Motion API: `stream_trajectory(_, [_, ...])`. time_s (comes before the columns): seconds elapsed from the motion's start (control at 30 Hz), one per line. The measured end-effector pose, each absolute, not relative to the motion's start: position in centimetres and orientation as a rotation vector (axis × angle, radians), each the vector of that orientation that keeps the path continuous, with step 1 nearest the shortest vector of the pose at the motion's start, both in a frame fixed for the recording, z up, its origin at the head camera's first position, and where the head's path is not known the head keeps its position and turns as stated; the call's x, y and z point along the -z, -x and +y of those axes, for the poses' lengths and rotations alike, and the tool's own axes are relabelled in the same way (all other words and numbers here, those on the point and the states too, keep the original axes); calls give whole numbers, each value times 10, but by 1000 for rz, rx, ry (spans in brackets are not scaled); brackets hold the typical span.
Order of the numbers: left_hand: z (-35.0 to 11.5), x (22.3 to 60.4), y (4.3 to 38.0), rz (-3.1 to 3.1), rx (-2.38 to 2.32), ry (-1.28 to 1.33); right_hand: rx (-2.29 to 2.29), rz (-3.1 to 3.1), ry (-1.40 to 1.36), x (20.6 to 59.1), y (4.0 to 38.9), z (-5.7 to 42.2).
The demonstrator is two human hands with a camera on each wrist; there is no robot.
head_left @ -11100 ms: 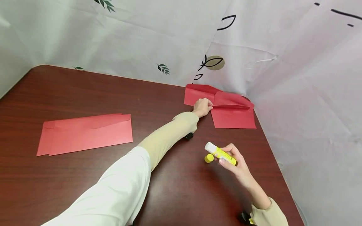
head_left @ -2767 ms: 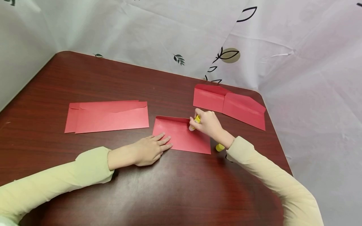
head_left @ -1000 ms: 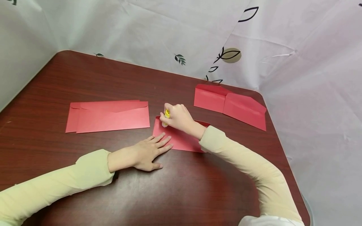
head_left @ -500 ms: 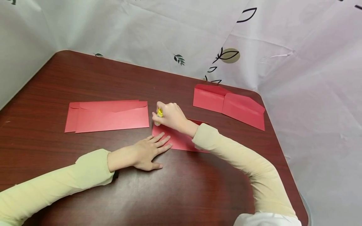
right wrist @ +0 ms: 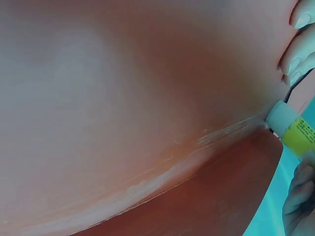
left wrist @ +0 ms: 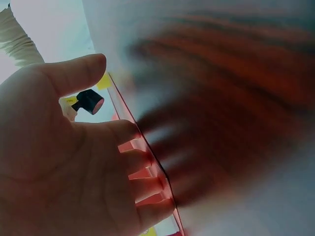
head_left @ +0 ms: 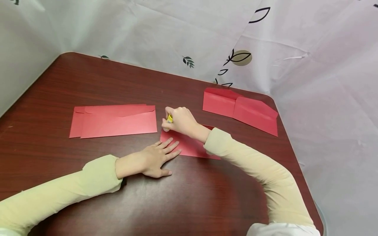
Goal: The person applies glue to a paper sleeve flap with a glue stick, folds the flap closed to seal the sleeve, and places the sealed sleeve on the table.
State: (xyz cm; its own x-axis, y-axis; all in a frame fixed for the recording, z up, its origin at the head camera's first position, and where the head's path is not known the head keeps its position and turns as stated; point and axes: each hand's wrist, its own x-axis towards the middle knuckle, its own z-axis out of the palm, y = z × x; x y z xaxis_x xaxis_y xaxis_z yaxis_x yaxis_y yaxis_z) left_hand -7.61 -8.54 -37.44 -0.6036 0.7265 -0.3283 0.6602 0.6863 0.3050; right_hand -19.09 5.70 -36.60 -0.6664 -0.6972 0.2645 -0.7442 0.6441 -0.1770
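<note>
My right hand (head_left: 183,121) grips a yellow-and-white glue stick (head_left: 169,119), its white end down at the left end of a red envelope (head_left: 192,147). In the right wrist view, the glue stick (right wrist: 298,133) touches the envelope (right wrist: 98,113) near its flap fold, and a pale glue streak (right wrist: 147,189) runs along there. My left hand (head_left: 153,160) lies with fingers spread, their tips on the envelope's lower left corner; the left wrist view shows that hand (left wrist: 74,152) palm side, fingertips at the envelope's edge. The right forearm covers part of the envelope.
Two overlapping red envelopes (head_left: 118,121) lie flat to the left. At the far right, two more red envelopes (head_left: 255,113) lie with flaps raised. A pale printed curtain (head_left: 147,32) borders the brown table (head_left: 133,78) at the back and sides.
One envelope came from the far right group to the middle. My right hand drew the glue stick leftward across it, then shifted slightly. The left hand stays on the envelope's corner.
</note>
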Motion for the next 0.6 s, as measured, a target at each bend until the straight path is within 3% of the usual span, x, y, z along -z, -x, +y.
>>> stream_trajectory(0.6, [-76, 363, 80, 2400, -117, -990, -355, -2734, -1166, 361, 187, 95])
